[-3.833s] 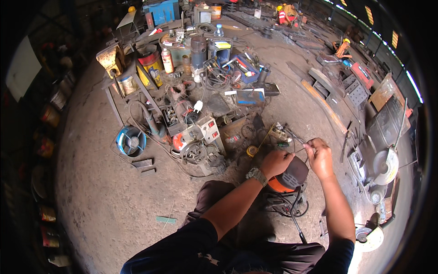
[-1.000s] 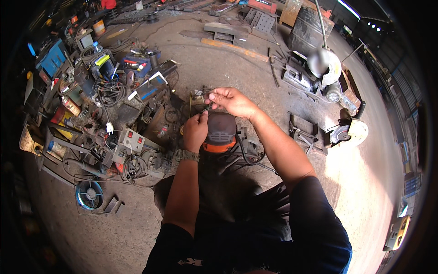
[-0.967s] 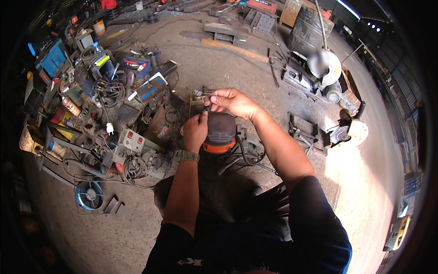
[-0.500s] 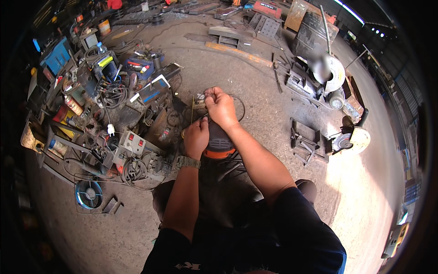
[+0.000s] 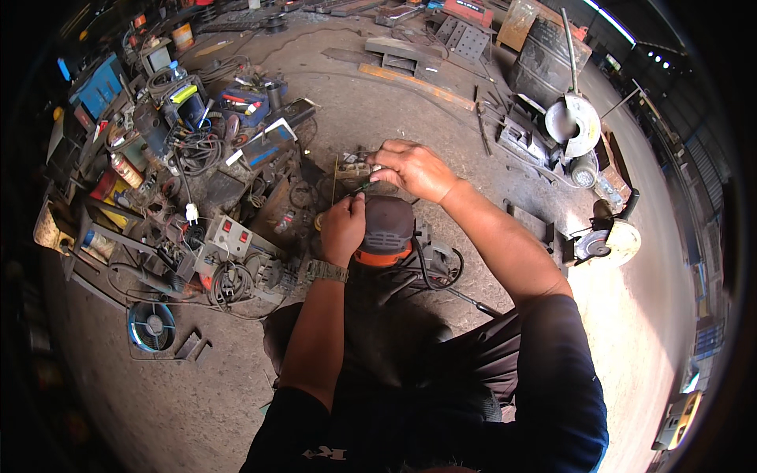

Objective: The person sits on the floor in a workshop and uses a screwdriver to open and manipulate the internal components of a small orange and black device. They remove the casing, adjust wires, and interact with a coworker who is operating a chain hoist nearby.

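Observation:
Both my hands meet above a machine with a dark vented cap and orange band [image 5: 384, 229], a motor housing by its look. My left hand [image 5: 343, 229], a watch on its wrist, is closed at the machine's left side, thumb and finger pinched on a thin dark piece with some green [image 5: 365, 187]. My right hand [image 5: 416, 170] is closed just beyond the cap, fingertips pinched at the far end of that piece. The fingers hide most of it. A thin yellow strip [image 5: 334, 180] stands beside my left hand. A black cable [image 5: 426, 272] loops off the machine's right side.
Tools, cables and a switch box [image 5: 231, 235] crowd the left. A blue fan [image 5: 152, 326] lies near them. At right stand a cut-off saw [image 5: 573, 126], an angle grinder [image 5: 605, 242] and a drum [image 5: 548, 61]. A black-handled rod [image 5: 477, 305] crosses near my knee.
My right hand has moved right and turned, its elbow swinging outward. This uncovers the dark cap, the cable and the rod. My left hand has barely moved.

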The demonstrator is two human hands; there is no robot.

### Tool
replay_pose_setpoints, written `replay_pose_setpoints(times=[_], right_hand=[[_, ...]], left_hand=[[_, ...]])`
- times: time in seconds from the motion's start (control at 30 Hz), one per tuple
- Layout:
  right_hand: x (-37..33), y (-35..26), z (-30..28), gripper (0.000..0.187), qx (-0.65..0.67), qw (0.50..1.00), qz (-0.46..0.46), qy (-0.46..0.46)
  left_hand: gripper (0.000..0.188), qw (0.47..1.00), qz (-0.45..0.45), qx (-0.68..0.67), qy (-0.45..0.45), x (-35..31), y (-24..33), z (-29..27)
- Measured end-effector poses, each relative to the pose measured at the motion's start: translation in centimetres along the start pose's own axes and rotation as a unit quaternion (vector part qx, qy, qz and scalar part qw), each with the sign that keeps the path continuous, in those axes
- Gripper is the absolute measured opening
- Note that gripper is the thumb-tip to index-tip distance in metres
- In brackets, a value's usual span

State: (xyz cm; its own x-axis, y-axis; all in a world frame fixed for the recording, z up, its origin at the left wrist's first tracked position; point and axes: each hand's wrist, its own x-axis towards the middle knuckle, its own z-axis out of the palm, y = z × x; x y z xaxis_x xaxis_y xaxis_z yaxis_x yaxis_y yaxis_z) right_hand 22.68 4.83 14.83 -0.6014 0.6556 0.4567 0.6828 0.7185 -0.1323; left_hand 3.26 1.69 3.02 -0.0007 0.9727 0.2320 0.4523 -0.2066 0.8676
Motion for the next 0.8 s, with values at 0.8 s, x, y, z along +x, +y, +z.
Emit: replay_pose_setpoints(times=[0.8], right_hand=[[-1.7, -4.4, 3.1, 0.024, -0.064, 0.984, 0.096, 0.136]], left_hand=[[0.047, 1.0, 0.001, -0.009, 0.01, -0.3, 0.6, 0.0]])
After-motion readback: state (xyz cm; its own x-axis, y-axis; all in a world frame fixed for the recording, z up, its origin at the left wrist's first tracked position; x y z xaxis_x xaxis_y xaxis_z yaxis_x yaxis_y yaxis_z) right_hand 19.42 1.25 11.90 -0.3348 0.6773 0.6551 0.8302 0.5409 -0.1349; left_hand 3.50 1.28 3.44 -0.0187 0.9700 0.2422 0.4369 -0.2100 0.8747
